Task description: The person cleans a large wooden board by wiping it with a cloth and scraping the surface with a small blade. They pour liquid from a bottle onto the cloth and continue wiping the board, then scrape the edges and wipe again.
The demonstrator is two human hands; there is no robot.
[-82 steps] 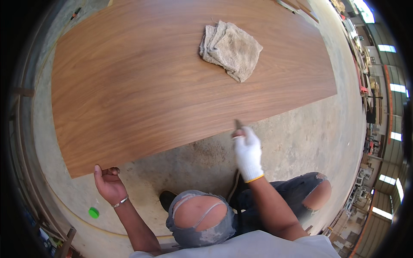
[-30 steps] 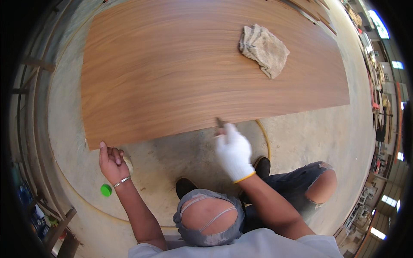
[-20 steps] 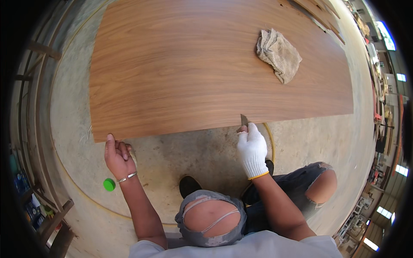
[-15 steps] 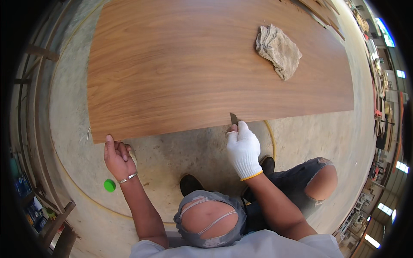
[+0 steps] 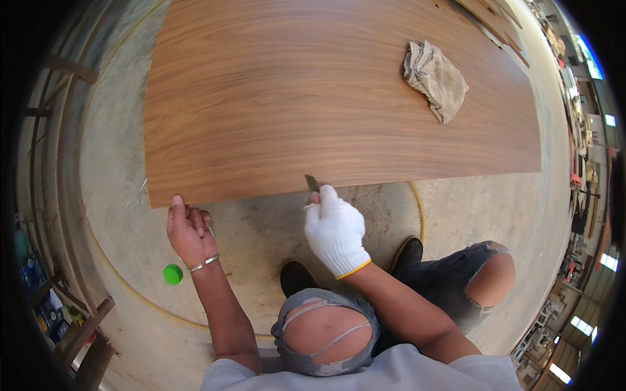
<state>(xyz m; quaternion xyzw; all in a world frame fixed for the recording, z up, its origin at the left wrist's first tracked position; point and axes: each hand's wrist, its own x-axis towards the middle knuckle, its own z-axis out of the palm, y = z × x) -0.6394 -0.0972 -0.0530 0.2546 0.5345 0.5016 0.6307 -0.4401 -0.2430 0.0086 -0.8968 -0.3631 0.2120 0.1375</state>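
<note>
Evidently the broad wood-grain panel (image 5: 274,111) before us is stiff and smooth; we judge it fairly heavy, perhaps bending across its span, and best lifted by opposite edges rather than its slick face. Our bare left hand (image 5: 191,231) rests its thumb at the panel's near edge, beside the left corner; whether the curled fingers grip underneath, we cannot tell. Our right hand (image 5: 334,229) is clamped on a flat blade (image 5: 311,183), its tip over the panel's near edge; it looks light and rigid, safest held well behind the tip. We count one panel, one blade, one white glove (image 5: 340,244), one beige cloth (image 5: 437,81) upon the panel, and one green cap (image 5: 173,274) nearside of it.
</note>
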